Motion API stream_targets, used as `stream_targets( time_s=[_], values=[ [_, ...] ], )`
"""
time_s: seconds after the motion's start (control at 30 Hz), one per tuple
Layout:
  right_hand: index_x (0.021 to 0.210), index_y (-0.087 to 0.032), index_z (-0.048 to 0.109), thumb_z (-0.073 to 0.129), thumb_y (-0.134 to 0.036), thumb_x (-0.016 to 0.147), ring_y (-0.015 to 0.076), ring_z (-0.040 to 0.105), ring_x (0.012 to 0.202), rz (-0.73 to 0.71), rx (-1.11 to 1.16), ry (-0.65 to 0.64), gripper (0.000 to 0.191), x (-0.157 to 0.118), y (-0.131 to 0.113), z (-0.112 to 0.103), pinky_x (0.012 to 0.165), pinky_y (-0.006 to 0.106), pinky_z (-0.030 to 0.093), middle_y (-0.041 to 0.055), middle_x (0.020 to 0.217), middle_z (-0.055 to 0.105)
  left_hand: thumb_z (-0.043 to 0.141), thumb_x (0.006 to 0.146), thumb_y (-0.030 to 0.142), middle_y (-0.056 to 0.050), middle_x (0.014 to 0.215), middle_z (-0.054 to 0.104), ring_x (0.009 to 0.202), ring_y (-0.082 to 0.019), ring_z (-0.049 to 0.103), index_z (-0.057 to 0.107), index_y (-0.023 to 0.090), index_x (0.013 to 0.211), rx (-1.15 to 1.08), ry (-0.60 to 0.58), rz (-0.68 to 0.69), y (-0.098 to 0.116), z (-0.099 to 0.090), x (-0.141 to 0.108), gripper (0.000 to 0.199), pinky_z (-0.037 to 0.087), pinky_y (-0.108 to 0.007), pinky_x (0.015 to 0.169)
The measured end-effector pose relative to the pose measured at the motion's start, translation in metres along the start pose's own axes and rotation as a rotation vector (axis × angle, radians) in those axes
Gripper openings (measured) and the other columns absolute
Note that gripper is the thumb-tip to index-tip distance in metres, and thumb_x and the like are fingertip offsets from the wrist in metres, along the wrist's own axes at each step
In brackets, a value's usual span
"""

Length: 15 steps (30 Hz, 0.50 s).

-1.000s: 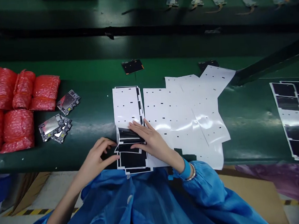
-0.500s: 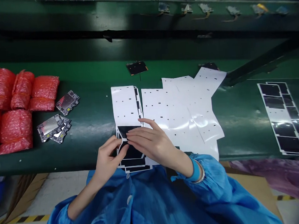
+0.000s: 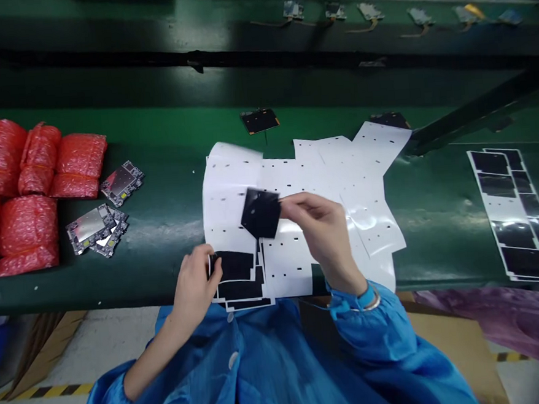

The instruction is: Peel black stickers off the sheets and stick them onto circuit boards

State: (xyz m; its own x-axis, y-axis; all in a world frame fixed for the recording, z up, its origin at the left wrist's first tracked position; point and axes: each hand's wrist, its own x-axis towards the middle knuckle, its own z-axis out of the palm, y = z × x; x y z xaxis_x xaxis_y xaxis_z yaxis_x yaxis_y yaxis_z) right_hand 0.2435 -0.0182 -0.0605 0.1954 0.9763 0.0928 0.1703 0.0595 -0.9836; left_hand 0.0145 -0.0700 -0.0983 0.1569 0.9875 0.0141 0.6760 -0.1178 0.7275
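Note:
My right hand (image 3: 320, 226) pinches a black rectangular film piece (image 3: 261, 213) by its right edge, holding it up over the white sheets. Closed on the left edge of a white backing sheet (image 3: 227, 196) is my left hand (image 3: 199, 281), near the table's front. The sheet's upper part curls up, and one black piece (image 3: 234, 266) is still on its lower part. Under it lie more sheets with black pieces (image 3: 245, 290). Peeled white sheets (image 3: 323, 180) with small dark marks spread to the right.
Red bubble-wrapped bundles (image 3: 29, 231) and circuit boards (image 3: 89, 228) lie at the left. A black panel (image 3: 260, 121) lies behind the sheets. Strips with black pieces (image 3: 514, 234) lie at the right. A shelf (image 3: 146, 26) crosses the back, with small parts on it.
The black film piece has come off the sheet in my right hand, which has moved right and up. The sheet now curls, and my left hand has stayed near its edge.

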Motion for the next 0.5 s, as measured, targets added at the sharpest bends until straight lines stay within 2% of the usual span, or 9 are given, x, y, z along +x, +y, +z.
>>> stream_targets(
  time_s=[0.07, 0.1, 0.13, 0.2, 0.23, 0.27, 0.33, 0.4, 0.5],
  values=[
    [0.084, -0.023, 0.075, 0.071, -0.029, 0.086, 0.0158, 0.074, 0.072, 0.006, 0.055, 0.117, 0.007, -0.002, 0.000, 0.003, 0.070, 0.033, 0.066, -0.0006, 0.078, 0.077, 0.051, 0.092, 0.017, -0.005, 0.083, 0.051, 0.074, -0.020, 0.050, 0.060, 0.020, 0.089, 0.277, 0.028, 0.084, -0.001, 0.004, 0.000, 0.010, 0.042, -0.032, 0.067],
    [0.085, -0.024, 0.075, 0.071, -0.029, 0.087, 0.0157, 0.074, 0.073, -0.023, 0.046, 0.103, 0.007, -0.006, -0.001, 0.007, 0.072, 0.033, 0.066, -0.0006, 0.080, 0.077, 0.051, 0.093, 0.017, -0.009, 0.093, 0.052, 0.082, -0.023, 0.051, 0.065, 0.020, 0.094, 0.357, 0.056, 0.111, 0.001, 0.006, 0.001, 0.014, 0.045, -0.036, 0.071],
    [0.086, -0.025, 0.076, 0.070, -0.028, 0.088, 0.0162, 0.075, 0.077, -0.065, 0.026, 0.030, 0.007, -0.011, -0.003, 0.013, 0.075, 0.034, 0.067, -0.0001, 0.082, 0.078, 0.053, 0.093, 0.018, -0.012, 0.102, 0.051, 0.089, -0.025, 0.051, 0.067, 0.020, 0.104, 0.378, 0.091, 0.130, 0.003, 0.006, 0.003, 0.018, 0.047, -0.040, 0.075],
    [0.089, -0.026, 0.077, 0.068, -0.026, 0.091, 0.0184, 0.077, 0.092, -0.156, 0.007, -0.225, 0.009, -0.021, -0.007, 0.026, 0.088, 0.038, 0.065, 0.0018, 0.092, 0.080, 0.058, 0.092, 0.022, -0.014, 0.112, 0.048, 0.101, -0.028, 0.051, 0.064, 0.020, 0.122, 0.273, 0.135, 0.171, 0.007, 0.005, 0.007, 0.030, 0.052, -0.045, 0.083],
    [0.094, -0.026, 0.078, 0.067, -0.025, 0.093, 0.0195, 0.076, 0.101, -0.191, 0.026, -0.341, 0.011, -0.025, -0.008, 0.030, 0.095, 0.041, 0.063, 0.0031, 0.099, 0.081, 0.060, 0.092, 0.023, -0.014, 0.114, 0.046, 0.106, -0.028, 0.051, 0.064, 0.020, 0.121, 0.186, 0.130, 0.188, 0.009, 0.002, 0.009, 0.030, 0.053, -0.046, 0.087],
    [0.099, -0.026, 0.078, 0.067, -0.026, 0.094, 0.0203, 0.075, 0.108, -0.206, 0.062, -0.405, 0.012, -0.027, -0.008, 0.034, 0.101, 0.043, 0.061, 0.0044, 0.106, 0.080, 0.061, 0.093, 0.025, -0.014, 0.115, 0.046, 0.110, -0.028, 0.051, 0.066, 0.020, 0.117, 0.100, 0.112, 0.197, 0.009, -0.001, 0.011, 0.025, 0.055, -0.046, 0.091],
    [0.111, -0.027, 0.075, 0.066, -0.029, 0.094, 0.0208, 0.072, 0.116, -0.163, 0.141, -0.362, 0.019, -0.026, -0.006, 0.034, 0.103, 0.044, 0.060, 0.0067, 0.117, 0.078, 0.061, 0.094, 0.029, -0.014, 0.118, 0.049, 0.115, -0.028, 0.052, 0.070, 0.021, 0.107, -0.026, 0.073, 0.198, 0.007, -0.007, 0.012, 0.017, 0.056, -0.047, 0.095],
    [0.117, -0.027, 0.071, 0.071, -0.032, 0.090, 0.0201, 0.074, 0.109, -0.048, 0.186, -0.269, 0.027, -0.019, 0.001, 0.030, 0.095, 0.041, 0.063, 0.0070, 0.115, 0.078, 0.061, 0.095, 0.032, -0.014, 0.121, 0.052, 0.117, -0.028, 0.052, 0.071, 0.022, 0.106, -0.086, 0.047, 0.192, 0.005, -0.013, 0.010, 0.018, 0.056, -0.049, 0.098],
    [0.098, -0.023, 0.072, 0.078, -0.036, 0.082, 0.0165, 0.075, 0.077, 0.111, 0.193, -0.350, 0.022, -0.010, 0.011, 0.024, 0.074, 0.032, 0.065, 0.0016, 0.083, 0.077, 0.063, 0.094, 0.032, -0.012, 0.120, 0.052, 0.114, -0.026, 0.053, 0.072, 0.023, 0.103, -0.058, 0.044, 0.215, 0.003, -0.017, 0.006, 0.015, 0.057, -0.047, 0.098]
  ],
)
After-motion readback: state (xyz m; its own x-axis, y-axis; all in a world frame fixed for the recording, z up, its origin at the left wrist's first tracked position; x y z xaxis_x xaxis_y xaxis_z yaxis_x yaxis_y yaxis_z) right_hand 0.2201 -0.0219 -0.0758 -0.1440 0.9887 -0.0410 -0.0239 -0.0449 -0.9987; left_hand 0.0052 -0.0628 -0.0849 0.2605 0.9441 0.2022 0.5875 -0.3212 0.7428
